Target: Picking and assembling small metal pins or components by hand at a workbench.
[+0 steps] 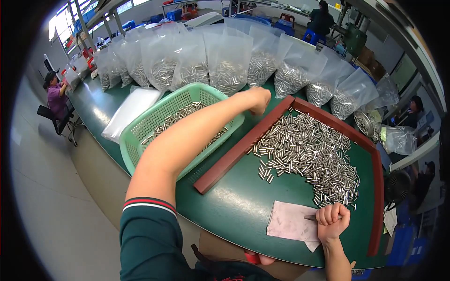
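My left arm reaches across the green plastic basket (136, 125), which holds metal pins (176, 117). Beyond the basket's right side, my left hand (258, 99) is curled downward near the far corner of the red-brown wooden frame (243, 149). Its fingers are bent together, and whatever they hold is hidden. My right hand (332, 219) is closed in a fist around a thin grey metal tool (310, 217), whose tip points left over a pinkish cloth (290, 220). Just beyond that fist, many short shiny metal pins (307, 145) lie spread inside the frame.
Clear plastic bags (228, 70) filled with pins line the far side of the green table (225, 201). Flat empty bags (131, 112) lie left of the basket. A round metal bowl (363, 122) stands beyond the frame. Other people (57, 96) sit farther off.
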`<state>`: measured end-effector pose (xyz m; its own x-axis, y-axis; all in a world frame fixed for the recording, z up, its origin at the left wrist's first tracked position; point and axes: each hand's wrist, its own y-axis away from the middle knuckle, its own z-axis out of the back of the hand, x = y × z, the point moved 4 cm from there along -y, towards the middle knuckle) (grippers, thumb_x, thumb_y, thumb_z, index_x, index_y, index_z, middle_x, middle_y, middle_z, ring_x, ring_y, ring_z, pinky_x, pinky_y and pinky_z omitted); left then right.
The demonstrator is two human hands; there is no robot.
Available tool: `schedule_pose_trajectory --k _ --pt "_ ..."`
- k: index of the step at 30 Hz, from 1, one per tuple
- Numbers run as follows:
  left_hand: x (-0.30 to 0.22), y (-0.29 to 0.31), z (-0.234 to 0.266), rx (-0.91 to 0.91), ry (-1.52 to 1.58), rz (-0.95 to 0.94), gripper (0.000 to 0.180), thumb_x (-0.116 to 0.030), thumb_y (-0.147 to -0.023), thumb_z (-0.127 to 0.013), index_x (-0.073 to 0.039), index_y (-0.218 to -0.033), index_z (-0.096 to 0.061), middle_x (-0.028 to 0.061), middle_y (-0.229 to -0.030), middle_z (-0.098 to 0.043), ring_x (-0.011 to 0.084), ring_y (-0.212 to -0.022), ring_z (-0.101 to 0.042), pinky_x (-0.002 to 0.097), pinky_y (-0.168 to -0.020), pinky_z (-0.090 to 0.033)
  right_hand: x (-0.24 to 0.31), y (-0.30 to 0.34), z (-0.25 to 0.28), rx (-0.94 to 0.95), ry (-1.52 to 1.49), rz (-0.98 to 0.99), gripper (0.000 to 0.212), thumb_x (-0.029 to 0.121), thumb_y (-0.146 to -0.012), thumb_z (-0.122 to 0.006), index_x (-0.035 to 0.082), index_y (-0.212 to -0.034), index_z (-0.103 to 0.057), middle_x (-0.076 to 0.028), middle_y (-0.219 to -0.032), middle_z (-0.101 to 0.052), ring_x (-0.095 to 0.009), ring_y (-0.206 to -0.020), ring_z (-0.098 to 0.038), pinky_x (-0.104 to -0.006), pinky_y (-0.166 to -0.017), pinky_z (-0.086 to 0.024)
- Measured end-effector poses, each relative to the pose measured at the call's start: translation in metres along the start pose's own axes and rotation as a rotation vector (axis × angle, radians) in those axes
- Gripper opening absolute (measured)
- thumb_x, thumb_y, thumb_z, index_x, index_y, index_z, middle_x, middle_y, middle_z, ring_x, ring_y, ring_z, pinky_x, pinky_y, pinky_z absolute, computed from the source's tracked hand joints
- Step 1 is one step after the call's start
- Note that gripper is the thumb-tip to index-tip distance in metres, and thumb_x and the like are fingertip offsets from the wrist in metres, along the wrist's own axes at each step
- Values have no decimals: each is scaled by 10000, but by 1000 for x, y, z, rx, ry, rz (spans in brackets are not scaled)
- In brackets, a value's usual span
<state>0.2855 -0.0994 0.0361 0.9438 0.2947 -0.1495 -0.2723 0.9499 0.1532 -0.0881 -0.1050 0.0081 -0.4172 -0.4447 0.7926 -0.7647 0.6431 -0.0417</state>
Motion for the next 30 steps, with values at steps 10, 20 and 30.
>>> schedule_pose_trajectory --k 10,20,30 --pt "-27 118 95 -250 -428 235 211 -82 -586 -662 -32 -785 -614 149 -787 -616 317 -791 -590 400 -659 -479 3 5 4 59 -6 29 347 212 -830 -298 121 -496 -276 20 -401 -238 -95 -347 -186 -247 -362 -189" --pt "-136 139 14 -340 -40 -295 75 -1 -649 -565 -3 -723 -556 137 -736 -555 321 -719 -543 411 -622 -425 3 5 5 102 25 31 365 227 -827 -347 89 -494 -295 -1 -423 -267 -89 -381 -193 -244 -389 -180" --pt "-156 138 -46 -336 -123 -453 183 31 -603 -533 -33 -774 -554 78 -742 -465 234 -729 -483 342 -627 -422 5 5 9 82 60 29 351 196 -808 -340 85 -478 -297 -5 -412 -268 -88 -392 -208 -243 -393 -190"
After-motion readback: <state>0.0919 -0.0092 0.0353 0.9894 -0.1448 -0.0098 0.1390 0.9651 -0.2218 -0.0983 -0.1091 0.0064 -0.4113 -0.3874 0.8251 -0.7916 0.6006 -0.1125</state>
